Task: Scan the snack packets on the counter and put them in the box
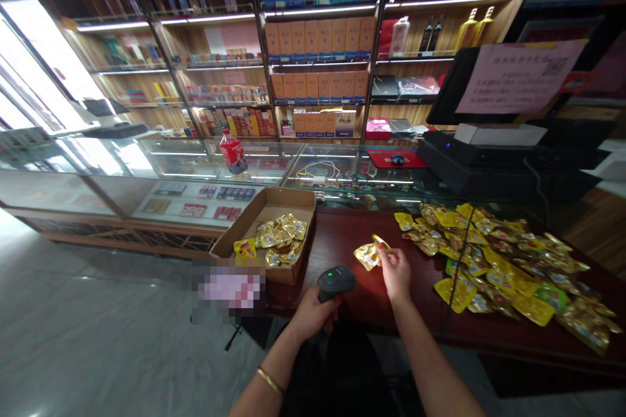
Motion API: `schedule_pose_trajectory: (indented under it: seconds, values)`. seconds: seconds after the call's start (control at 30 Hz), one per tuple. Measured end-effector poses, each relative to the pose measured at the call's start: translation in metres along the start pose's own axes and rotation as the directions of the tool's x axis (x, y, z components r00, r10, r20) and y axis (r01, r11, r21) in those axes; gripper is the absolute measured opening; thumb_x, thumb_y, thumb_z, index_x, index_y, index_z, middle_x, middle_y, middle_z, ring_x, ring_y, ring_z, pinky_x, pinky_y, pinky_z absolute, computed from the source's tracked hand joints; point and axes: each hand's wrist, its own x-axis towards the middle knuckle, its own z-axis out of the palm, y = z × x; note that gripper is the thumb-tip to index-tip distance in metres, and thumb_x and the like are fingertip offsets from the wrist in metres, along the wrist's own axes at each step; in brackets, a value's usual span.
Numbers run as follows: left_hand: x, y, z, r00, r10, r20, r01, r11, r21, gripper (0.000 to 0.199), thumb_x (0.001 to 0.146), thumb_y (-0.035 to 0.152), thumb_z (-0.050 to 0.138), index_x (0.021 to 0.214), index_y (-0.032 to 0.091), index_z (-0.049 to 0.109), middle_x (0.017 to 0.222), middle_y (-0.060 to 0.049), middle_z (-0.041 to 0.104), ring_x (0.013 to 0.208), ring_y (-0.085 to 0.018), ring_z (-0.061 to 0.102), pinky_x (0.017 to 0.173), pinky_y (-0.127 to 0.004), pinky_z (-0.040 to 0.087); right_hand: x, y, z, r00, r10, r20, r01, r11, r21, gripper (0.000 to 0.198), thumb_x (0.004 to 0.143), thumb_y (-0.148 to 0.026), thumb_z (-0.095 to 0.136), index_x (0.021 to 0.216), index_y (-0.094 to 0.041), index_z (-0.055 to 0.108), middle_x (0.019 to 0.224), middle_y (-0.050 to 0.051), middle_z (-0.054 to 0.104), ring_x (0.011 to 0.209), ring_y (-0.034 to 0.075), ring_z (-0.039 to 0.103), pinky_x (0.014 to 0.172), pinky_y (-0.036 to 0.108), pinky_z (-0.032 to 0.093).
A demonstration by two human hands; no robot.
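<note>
My left hand (pixel 313 314) is wrapped round the handle of a black barcode scanner (pixel 337 281), and a small green light glows on its top. In my right hand (pixel 396 273) a gold snack packet (pixel 366 255) is pinched between thumb and fingers, just above the dark red-brown table (pixel 332 241). Left of the scanner stands a shallow cardboard box (pixel 297 273) with several gold packets (pixel 281 234) and a yellow one (pixel 244 249) inside. To the right of my right hand spreads a pile of gold and yellow packets (pixel 503 267), crossed by a dark cable (pixel 460 260).
Behind the table runs a glass display counter (pixel 264 172) bearing a red bottle (pixel 233 153), a white cable (pixel 317 172) and a mouse (pixel 397 159) on a red pad. A monitor (pixel 454 78) with a paper sheet stands back right. Shelves of boxed goods line the wall.
</note>
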Motion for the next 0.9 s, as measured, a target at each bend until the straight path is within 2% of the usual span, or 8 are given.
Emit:
schedule_pose_trajectory:
  seconds: [0.17, 0.3, 0.37, 0.5, 0.63, 0.73, 0.83, 0.9]
  values:
    - [0.002, -0.002, 0.0, 1.0, -0.004, -0.022, 0.004, 1.0, -0.025, 0.042, 0.074, 0.058, 0.076, 0.077, 0.019, 0.06, 0.053, 0.002, 0.062, 0.036, -0.011, 0.051, 0.037, -0.022, 0.036, 0.002, 0.005, -0.001, 1.0, 0.017, -0.017, -0.018, 1.0, -0.012, 0.069, 0.059, -0.09, 0.073, 0.076, -0.024, 0.059, 0.071, 0.008, 0.076, 0.06, 0.024, 0.07, 0.058, 0.033, 0.053]
    - [0.005, -0.004, 0.002, 0.999, -0.01, -0.042, 0.008, 0.999, -0.047, 0.043, 0.075, 0.059, 0.075, 0.078, 0.019, 0.059, 0.053, 0.002, 0.062, 0.035, -0.011, 0.05, 0.036, -0.021, 0.035, 0.005, 0.002, 0.0, 0.992, 0.126, 0.006, -0.126, 0.992, 0.004, 0.071, 0.051, -0.088, 0.077, 0.076, -0.024, 0.062, 0.065, 0.005, 0.074, 0.058, 0.025, 0.07, 0.053, 0.031, 0.049]
    - [0.006, -0.004, 0.003, 0.999, -0.02, -0.045, 0.018, 0.998, -0.054, 0.044, 0.075, 0.06, 0.074, 0.078, 0.019, 0.059, 0.052, 0.002, 0.061, 0.035, -0.01, 0.049, 0.036, -0.021, 0.034, 0.007, -0.009, 0.009, 0.988, 0.153, 0.03, -0.154, 0.987, 0.04, 0.069, 0.051, -0.086, 0.079, 0.075, -0.023, 0.063, 0.068, 0.005, 0.076, 0.06, 0.024, 0.071, 0.05, 0.029, 0.047]
    - [0.006, -0.002, 0.003, 0.999, -0.022, -0.038, 0.021, 0.999, -0.044, 0.041, 0.076, 0.058, 0.073, 0.075, 0.019, 0.06, 0.051, 0.002, 0.061, 0.034, -0.011, 0.049, 0.035, -0.021, 0.035, 0.007, -0.052, 0.063, 0.973, 0.094, 0.209, -0.119, 0.986, 0.114, 0.057, 0.063, -0.077, 0.08, 0.073, -0.023, 0.064, 0.064, 0.002, 0.073, 0.057, 0.019, 0.067, 0.048, 0.026, 0.044]
    - [0.006, 0.0, 0.003, 0.998, -0.02, -0.056, 0.018, 0.999, -0.028, 0.041, 0.076, 0.057, 0.073, 0.073, 0.019, 0.059, 0.051, 0.001, 0.061, 0.034, -0.011, 0.049, 0.036, -0.022, 0.036, 0.004, -0.095, 0.142, 0.888, 0.058, 0.456, -0.1, 0.993, 0.067, 0.037, 0.085, -0.059, 0.072, 0.079, -0.023, 0.065, 0.07, 0.001, 0.075, 0.06, 0.017, 0.07, 0.051, 0.024, 0.051]
    - [0.007, -0.002, 0.003, 0.997, -0.026, -0.076, 0.024, 0.999, -0.022, 0.041, 0.075, 0.057, 0.074, 0.071, 0.02, 0.057, 0.051, 0.001, 0.061, 0.034, -0.011, 0.048, 0.036, -0.022, 0.034, 0.011, -0.107, 0.174, 0.853, 0.064, 0.517, -0.067, 0.998, -0.013, 0.021, 0.091, -0.043, 0.069, 0.093, -0.023, 0.071, 0.083, 0.002, 0.079, 0.07, 0.018, 0.076, 0.061, 0.028, 0.06]
    - [0.008, -0.004, 0.002, 0.997, -0.038, -0.074, 0.036, 0.999, -0.021, 0.04, 0.076, 0.057, 0.073, 0.073, 0.02, 0.058, 0.05, 0.002, 0.06, 0.033, -0.011, 0.047, 0.035, -0.022, 0.033, 0.031, -0.097, 0.157, 0.886, 0.064, 0.46, -0.005, 0.992, -0.13, 0.021, 0.09, -0.036, 0.07, 0.105, -0.023, 0.073, 0.101, 0.005, 0.08, 0.096, 0.023, 0.077, 0.086, 0.037, 0.062]
    - [0.009, -0.005, 0.002, 0.997, -0.035, -0.065, 0.033, 0.999, -0.022, 0.042, 0.076, 0.058, 0.074, 0.073, 0.02, 0.058, 0.05, 0.001, 0.06, 0.034, -0.011, 0.048, 0.036, -0.023, 0.034, 0.05, -0.082, 0.123, 0.922, 0.055, 0.383, 0.036, 0.973, -0.228, 0.029, 0.089, -0.035, 0.068, 0.116, -0.023, 0.072, 0.125, 0.011, 0.076, 0.127, 0.028, 0.066, 0.111, 0.047, 0.05]
